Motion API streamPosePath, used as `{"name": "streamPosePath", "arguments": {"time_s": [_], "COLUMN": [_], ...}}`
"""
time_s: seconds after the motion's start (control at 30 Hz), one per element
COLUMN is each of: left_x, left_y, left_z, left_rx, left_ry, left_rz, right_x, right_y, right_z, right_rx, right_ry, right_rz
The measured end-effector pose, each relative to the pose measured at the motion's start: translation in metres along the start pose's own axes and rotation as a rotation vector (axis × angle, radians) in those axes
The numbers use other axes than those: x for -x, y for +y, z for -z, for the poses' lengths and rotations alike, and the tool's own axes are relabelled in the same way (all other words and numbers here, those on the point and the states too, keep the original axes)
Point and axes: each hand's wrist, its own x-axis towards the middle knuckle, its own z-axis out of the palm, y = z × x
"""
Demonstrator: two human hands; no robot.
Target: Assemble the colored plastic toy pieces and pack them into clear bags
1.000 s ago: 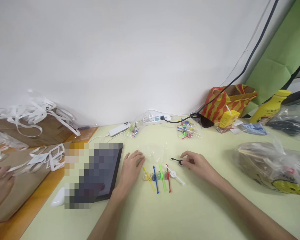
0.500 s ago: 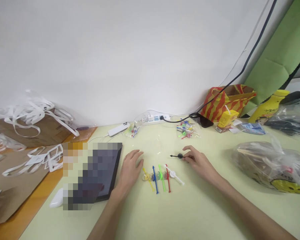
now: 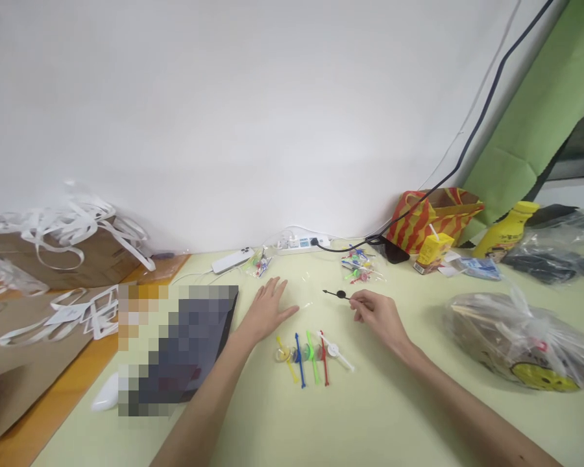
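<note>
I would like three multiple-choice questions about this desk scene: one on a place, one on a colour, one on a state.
1. Where does the row of coloured sticks lie?
A. on the tablet
B. on the table between the two hands
C. inside the striped bag

2. What colour is the stick at the right hand?
A. black
B. red
C. yellow

3. How is the left hand?
A. closed in a fist
B. holding a bottle
C. open, fingers spread flat

Answers: 1 B, the row rests on the table between the two hands. 2 A, the stick and its disc are black. 3 C, the fingers lie stretched out, holding nothing.
</note>
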Motion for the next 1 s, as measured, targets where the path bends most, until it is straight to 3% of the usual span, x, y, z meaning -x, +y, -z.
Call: {"name": "streamPosePath", "arguments": {"time_s": [0.13, 0.37, 0.7, 1.0], "left_x": [-0.006, 0.012, 0.017, 0.013], "left_y": [-0.007, -0.005, 0.006, 0.009], "left_z": [-0.011, -0.017, -0.009, -0.004], "left_rx": [0.009, 0.000, -0.001, -0.046], "left_ry": [-0.014, 0.001, 0.042, 0.039], "left_rz": [-0.013, -0.038, -0.039, -0.092], "right_x": [-0.016, -0.031, -0.025, -0.021], "right_y": [-0.005, 0.002, 0.018, 0.013], "right_z": [-0.014, -0.039, -0.030, -0.034], "right_rx": [0.120, 0.276, 0.382, 0.380], "right_ry": [0.003, 0.019, -0.012, -0.098], "right_rz": [0.070, 0.188, 0.238, 0.289]}}
